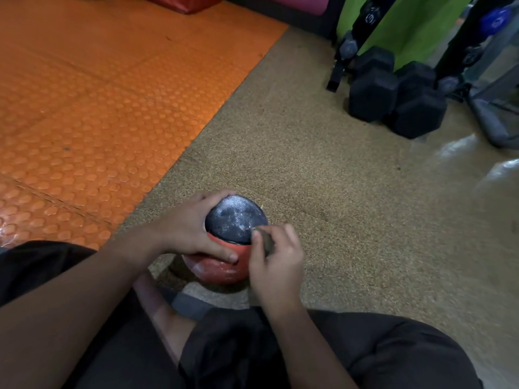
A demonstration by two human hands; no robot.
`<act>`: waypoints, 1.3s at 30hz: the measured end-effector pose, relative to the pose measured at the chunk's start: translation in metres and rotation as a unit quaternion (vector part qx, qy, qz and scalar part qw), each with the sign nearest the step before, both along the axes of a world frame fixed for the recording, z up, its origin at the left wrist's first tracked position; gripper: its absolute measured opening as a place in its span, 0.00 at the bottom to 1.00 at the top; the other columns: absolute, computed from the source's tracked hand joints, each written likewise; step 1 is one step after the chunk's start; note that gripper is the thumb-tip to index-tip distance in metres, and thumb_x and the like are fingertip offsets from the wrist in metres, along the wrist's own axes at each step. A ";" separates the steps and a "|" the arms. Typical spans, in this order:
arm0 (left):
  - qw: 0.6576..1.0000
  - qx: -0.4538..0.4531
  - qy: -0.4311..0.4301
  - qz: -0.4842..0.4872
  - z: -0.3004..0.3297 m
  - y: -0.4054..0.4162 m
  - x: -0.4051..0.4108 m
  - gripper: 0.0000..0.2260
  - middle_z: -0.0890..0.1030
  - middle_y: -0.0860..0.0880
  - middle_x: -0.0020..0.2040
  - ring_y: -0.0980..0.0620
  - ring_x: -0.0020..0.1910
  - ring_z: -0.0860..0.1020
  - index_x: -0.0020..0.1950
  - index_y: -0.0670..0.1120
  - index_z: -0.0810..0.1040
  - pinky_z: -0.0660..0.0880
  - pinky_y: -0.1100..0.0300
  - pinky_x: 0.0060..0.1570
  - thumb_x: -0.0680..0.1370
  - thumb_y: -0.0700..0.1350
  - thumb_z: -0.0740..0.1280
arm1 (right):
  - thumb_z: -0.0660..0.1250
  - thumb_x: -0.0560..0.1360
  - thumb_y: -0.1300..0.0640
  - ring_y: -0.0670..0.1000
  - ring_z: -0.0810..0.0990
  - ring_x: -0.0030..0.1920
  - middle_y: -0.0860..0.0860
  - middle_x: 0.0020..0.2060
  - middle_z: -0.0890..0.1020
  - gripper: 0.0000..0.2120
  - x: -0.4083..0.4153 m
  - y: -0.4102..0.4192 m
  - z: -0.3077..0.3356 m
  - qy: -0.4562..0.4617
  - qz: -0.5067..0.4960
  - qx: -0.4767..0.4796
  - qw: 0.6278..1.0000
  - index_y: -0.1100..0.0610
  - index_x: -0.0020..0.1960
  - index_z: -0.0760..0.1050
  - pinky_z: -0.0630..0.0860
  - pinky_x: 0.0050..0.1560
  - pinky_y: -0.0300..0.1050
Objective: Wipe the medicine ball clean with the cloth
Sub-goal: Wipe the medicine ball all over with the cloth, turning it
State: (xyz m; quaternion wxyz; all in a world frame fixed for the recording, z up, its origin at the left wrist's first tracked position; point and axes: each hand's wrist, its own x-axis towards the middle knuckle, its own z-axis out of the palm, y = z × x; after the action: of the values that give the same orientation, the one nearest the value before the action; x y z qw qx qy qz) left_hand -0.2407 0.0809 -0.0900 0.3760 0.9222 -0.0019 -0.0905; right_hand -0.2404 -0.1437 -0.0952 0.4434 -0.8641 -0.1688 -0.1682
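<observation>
The medicine ball [234, 223] sits on the speckled floor in front of my crossed legs. Its top panel is black with whitish dust, and its lower part is red. My left hand [191, 228] grips the ball's left side, fingers over the far edge and thumb across the red front. My right hand [276, 256] pinches a small, bunched grey-brown cloth [265, 240] and holds it against the right edge of the black panel. Most of the cloth is hidden inside my fingers.
An orange studded mat [92, 108] covers the floor to the left. Black hex dumbbells [393, 99] lie at the back right beside a black rack leg [341, 66] and a grey frame [494, 122]. Brown speckled floor [337, 192] stretches between them.
</observation>
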 end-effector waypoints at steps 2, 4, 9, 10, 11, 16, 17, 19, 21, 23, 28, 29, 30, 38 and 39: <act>1.000 -0.015 0.015 0.003 0.002 0.001 0.000 0.61 0.65 0.54 0.77 0.52 0.75 0.67 0.79 0.71 0.57 0.67 0.50 0.75 0.50 0.78 0.78 | 0.70 0.77 0.57 0.48 0.79 0.43 0.48 0.45 0.79 0.04 0.012 -0.007 -0.006 0.045 -0.074 0.027 0.996 0.56 0.49 0.83 0.80 0.45 0.54; 0.999 -0.026 0.021 0.003 0.003 0.003 0.000 0.61 0.64 0.55 0.76 0.53 0.74 0.67 0.79 0.70 0.57 0.66 0.52 0.74 0.49 0.76 0.79 | 0.70 0.77 0.57 0.48 0.79 0.43 0.48 0.44 0.78 0.04 0.006 -0.001 -0.004 0.042 -0.062 0.037 0.997 0.57 0.48 0.82 0.79 0.45 0.53; 1.000 -0.025 0.016 -0.007 0.003 0.004 -0.003 0.58 0.65 0.53 0.76 0.52 0.74 0.67 0.78 0.71 0.57 0.66 0.52 0.75 0.52 0.75 0.79 | 0.70 0.80 0.56 0.51 0.79 0.42 0.50 0.44 0.78 0.05 -0.019 0.014 0.011 -0.043 0.100 -0.041 0.993 0.57 0.50 0.82 0.76 0.44 0.45; 1.000 -0.021 0.014 -0.007 0.003 0.003 -0.003 0.59 0.64 0.53 0.76 0.51 0.75 0.67 0.78 0.72 0.56 0.66 0.51 0.75 0.51 0.75 0.79 | 0.70 0.79 0.56 0.50 0.79 0.42 0.49 0.44 0.78 0.05 -0.010 0.010 0.007 -0.026 0.073 -0.027 0.997 0.57 0.49 0.83 0.77 0.43 0.46; 1.000 -0.014 0.013 -0.006 0.004 0.003 -0.003 0.59 0.64 0.53 0.77 0.51 0.75 0.67 0.78 0.72 0.56 0.66 0.50 0.76 0.51 0.76 0.79 | 0.71 0.79 0.56 0.48 0.79 0.42 0.47 0.43 0.78 0.04 0.000 0.005 0.005 0.005 0.028 -0.008 1.000 0.57 0.49 0.83 0.79 0.43 0.48; 1.000 -0.017 0.008 -0.013 0.004 0.003 -0.001 0.58 0.64 0.55 0.76 0.53 0.74 0.67 0.76 0.74 0.57 0.67 0.49 0.76 0.50 0.76 0.80 | 0.70 0.78 0.56 0.48 0.78 0.43 0.48 0.44 0.78 0.04 0.000 0.007 0.005 0.031 -0.024 0.017 0.999 0.56 0.47 0.82 0.79 0.45 0.51; 1.000 -0.025 0.004 -0.012 0.002 0.004 -0.002 0.57 0.64 0.55 0.76 0.53 0.75 0.67 0.76 0.75 0.57 0.66 0.49 0.76 0.51 0.75 0.80 | 0.70 0.79 0.56 0.50 0.78 0.43 0.49 0.44 0.77 0.04 -0.012 0.013 0.008 0.001 0.035 -0.007 0.999 0.56 0.48 0.82 0.78 0.45 0.49; 0.999 -0.037 -0.001 -0.012 -0.001 0.007 -0.003 0.56 0.65 0.54 0.76 0.52 0.75 0.67 0.77 0.73 0.58 0.66 0.50 0.76 0.53 0.74 0.80 | 0.68 0.80 0.56 0.52 0.79 0.44 0.50 0.45 0.77 0.05 -0.027 0.017 0.010 -0.039 0.123 -0.054 0.990 0.57 0.50 0.81 0.76 0.43 0.48; 0.999 -0.030 -0.002 -0.010 -0.002 0.007 -0.002 0.59 0.65 0.54 0.76 0.52 0.75 0.67 0.78 0.71 0.58 0.66 0.50 0.77 0.51 0.76 0.79 | 0.69 0.80 0.55 0.51 0.79 0.44 0.50 0.45 0.78 0.05 -0.017 0.011 0.006 -0.040 0.105 -0.039 0.993 0.56 0.50 0.82 0.77 0.44 0.49; 1.000 -0.027 0.011 -0.005 -0.001 0.006 0.000 0.61 0.64 0.55 0.76 0.52 0.75 0.67 0.79 0.71 0.57 0.67 0.50 0.76 0.50 0.77 0.79 | 0.70 0.79 0.56 0.47 0.78 0.43 0.48 0.44 0.78 0.04 0.001 0.003 0.000 0.007 0.008 -0.002 1.000 0.55 0.48 0.82 0.78 0.44 0.50; 0.998 -0.052 0.001 -0.024 -0.003 0.013 -0.001 0.58 0.64 0.57 0.76 0.53 0.75 0.68 0.76 0.74 0.59 0.67 0.52 0.75 0.50 0.74 0.82 | 0.70 0.79 0.56 0.46 0.76 0.43 0.48 0.44 0.78 0.04 -0.011 0.007 0.005 0.020 0.006 0.001 1.000 0.56 0.47 0.80 0.77 0.47 0.47; 0.998 -0.064 0.000 -0.024 -0.004 0.016 -0.002 0.58 0.64 0.57 0.76 0.53 0.75 0.68 0.77 0.73 0.60 0.68 0.50 0.75 0.50 0.73 0.82 | 0.69 0.80 0.56 0.46 0.77 0.44 0.49 0.44 0.78 0.04 -0.022 0.009 0.008 0.005 0.062 -0.015 0.998 0.56 0.48 0.80 0.76 0.48 0.43; 0.997 -0.076 0.001 -0.024 -0.005 0.018 -0.002 0.58 0.64 0.58 0.76 0.54 0.75 0.69 0.77 0.73 0.60 0.68 0.49 0.76 0.51 0.73 0.83 | 0.69 0.80 0.56 0.46 0.78 0.44 0.49 0.45 0.78 0.05 -0.026 0.008 0.009 -0.003 0.097 -0.022 0.995 0.56 0.48 0.80 0.75 0.49 0.41; 0.987 -0.147 0.028 -0.063 -0.009 0.034 -0.003 0.58 0.63 0.61 0.78 0.57 0.77 0.68 0.79 0.69 0.61 0.69 0.47 0.77 0.54 0.62 0.88 | 0.70 0.79 0.56 0.45 0.78 0.46 0.46 0.45 0.78 0.03 -0.001 0.005 0.003 0.088 -0.003 0.002 0.996 0.55 0.47 0.80 0.77 0.48 0.46; 0.986 -0.147 0.025 -0.073 -0.010 0.036 -0.003 0.58 0.63 0.61 0.78 0.59 0.77 0.67 0.80 0.68 0.62 0.68 0.48 0.78 0.55 0.62 0.88 | 0.70 0.79 0.56 0.45 0.78 0.46 0.47 0.45 0.78 0.03 -0.014 0.007 0.006 0.061 0.054 -0.004 0.997 0.55 0.48 0.80 0.76 0.48 0.42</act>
State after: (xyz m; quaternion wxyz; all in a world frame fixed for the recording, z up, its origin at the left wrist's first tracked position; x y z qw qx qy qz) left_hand -0.2439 0.1172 -0.0998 0.4997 0.8518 -0.0730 -0.1393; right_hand -0.2545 -0.1371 -0.0894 0.4579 -0.8641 -0.1885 -0.0902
